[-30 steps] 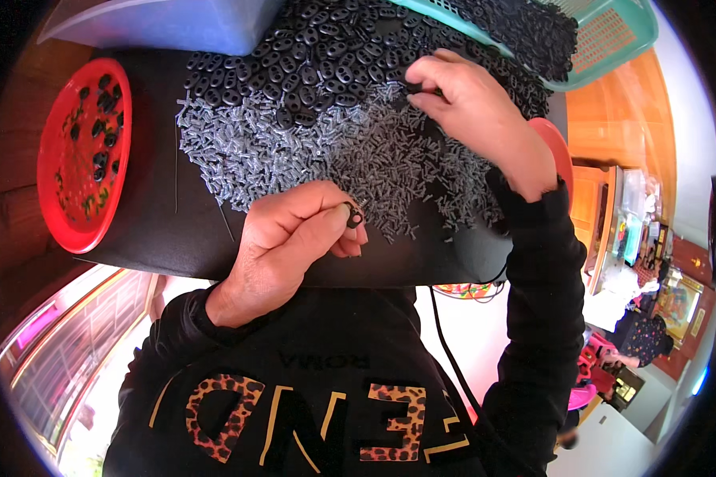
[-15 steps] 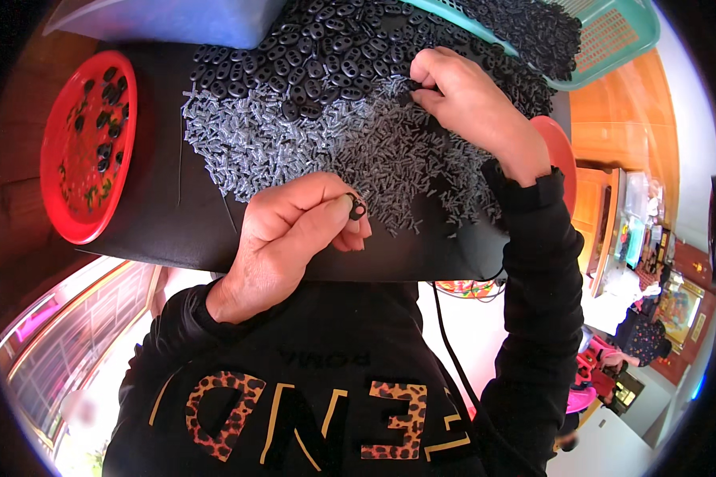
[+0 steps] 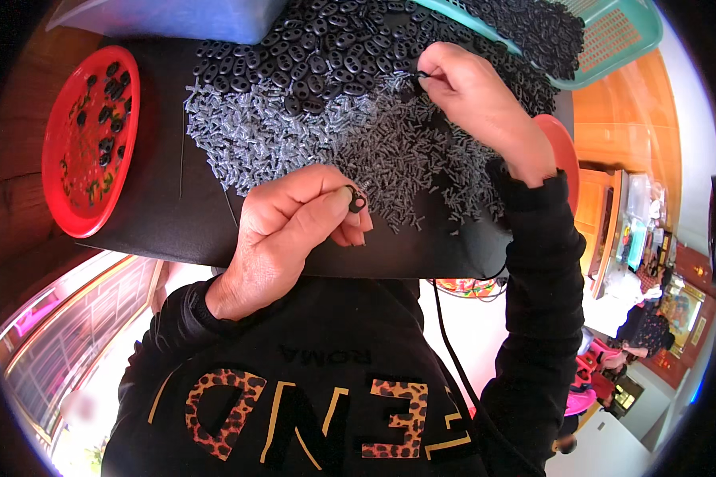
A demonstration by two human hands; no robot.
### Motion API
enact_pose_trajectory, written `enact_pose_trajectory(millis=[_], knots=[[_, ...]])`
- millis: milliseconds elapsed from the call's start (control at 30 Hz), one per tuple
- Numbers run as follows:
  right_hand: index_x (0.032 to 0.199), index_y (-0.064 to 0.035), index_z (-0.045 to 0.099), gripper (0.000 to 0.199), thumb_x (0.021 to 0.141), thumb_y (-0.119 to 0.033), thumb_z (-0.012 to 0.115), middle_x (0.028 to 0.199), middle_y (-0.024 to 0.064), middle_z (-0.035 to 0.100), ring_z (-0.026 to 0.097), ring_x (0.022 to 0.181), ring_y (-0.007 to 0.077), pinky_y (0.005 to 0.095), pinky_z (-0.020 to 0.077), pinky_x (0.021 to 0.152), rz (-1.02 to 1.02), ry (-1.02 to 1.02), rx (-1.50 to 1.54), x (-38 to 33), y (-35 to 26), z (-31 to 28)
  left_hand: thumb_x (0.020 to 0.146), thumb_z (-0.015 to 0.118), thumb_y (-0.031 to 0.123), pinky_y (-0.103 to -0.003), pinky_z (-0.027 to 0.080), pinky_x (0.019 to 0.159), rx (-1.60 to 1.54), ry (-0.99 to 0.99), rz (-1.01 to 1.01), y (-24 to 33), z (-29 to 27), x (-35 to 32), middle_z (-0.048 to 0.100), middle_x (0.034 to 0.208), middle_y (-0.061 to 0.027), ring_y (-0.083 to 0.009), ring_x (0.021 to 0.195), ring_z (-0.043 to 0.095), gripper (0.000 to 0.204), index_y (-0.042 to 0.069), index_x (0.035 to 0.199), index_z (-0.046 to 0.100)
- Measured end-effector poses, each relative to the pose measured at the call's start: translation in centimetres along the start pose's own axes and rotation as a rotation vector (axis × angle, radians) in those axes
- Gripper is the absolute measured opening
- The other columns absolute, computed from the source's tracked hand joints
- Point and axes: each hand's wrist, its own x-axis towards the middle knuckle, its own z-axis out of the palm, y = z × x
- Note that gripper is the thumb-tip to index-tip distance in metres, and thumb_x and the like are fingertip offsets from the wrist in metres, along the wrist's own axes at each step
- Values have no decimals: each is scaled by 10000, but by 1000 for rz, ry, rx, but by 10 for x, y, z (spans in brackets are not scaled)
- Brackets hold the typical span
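Near the table's front edge my left hand is closed, pinching a black oval cord lock with a hole showing between thumb and forefinger. My right hand is over the far right side of the heap, its thumb and forefinger pressed together on a small black piece whose exact kind is too small to tell. Below it spreads a pile of small grey springs, paler on the left and darker on the right. Many black oval two-holed cord lock bodies lie behind the springs.
At the left stands a red plate with several black pieces. A bluish translucent bin is at the far left. A green basket with small black parts stands far right. Another red dish shows partly behind my right wrist.
My right thumb and forefinger have closed together on the small black piece and shifted slightly at the heap. My left hand keeps its cord lock almost in place.
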Motion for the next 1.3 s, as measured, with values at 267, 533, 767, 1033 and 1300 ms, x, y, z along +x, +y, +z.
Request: enact_pose_trajectory(millis=[267, 533, 767, 1033, 1300], knots=[[1004, -14, 545, 103, 930, -65, 494, 714, -24, 515, 458, 562, 39, 225, 429, 552, 361, -145, 587, -26, -52, -24, 953, 435, 82, -241, 474, 678, -47, -17, 59, 1, 0, -1, 626, 849, -76, -115, 727, 590, 200, -27, 908, 597], [1066, 12, 597, 188, 952, -81, 481, 758, 0, 493, 415, 535, 35, 185, 359, 504, 216, -142, 803, -51, -80, -27, 925, 417, 113, -293, 475, 597, -35, 16, 89, 4, 7, -2, 596, 798, -167, -195, 635, 567, 202, -19, 848, 549], [995, 43, 569, 145, 918, -79, 550, 874, 42, 534, 506, 749, 107, 218, 397, 662, 1, -300, 767, -50, -93, -39, 931, 438, 121, -304, 475, 619, -25, -172, 92, 11, 9, -8, 584, 809, -172, -199, 665, 563, 203, -12, 816, 540], [939, 32, 574, 99, 898, -58, 566, 848, 80, 571, 538, 760, 139, 262, 418, 663, -198, -438, 768, -40, -96, -42, 929, 462, 51, -238, 483, 643, 33, -360, -17, 19, 3, -11, 625, 815, -84, -115, 706, 585, 157, -30, 895, 592], [987, 44, 544, 154, 897, -72, 588, 894, 65, 581, 537, 783, 112, 229, 436, 696, -87, -489, 827, -39, -104, -46, 923, 468, 40, -236, 483, 638, 47, -327, -44, 21, 4, -12, 625, 808, -82, -113, 690, 578, 150, -33, 872, 589]])
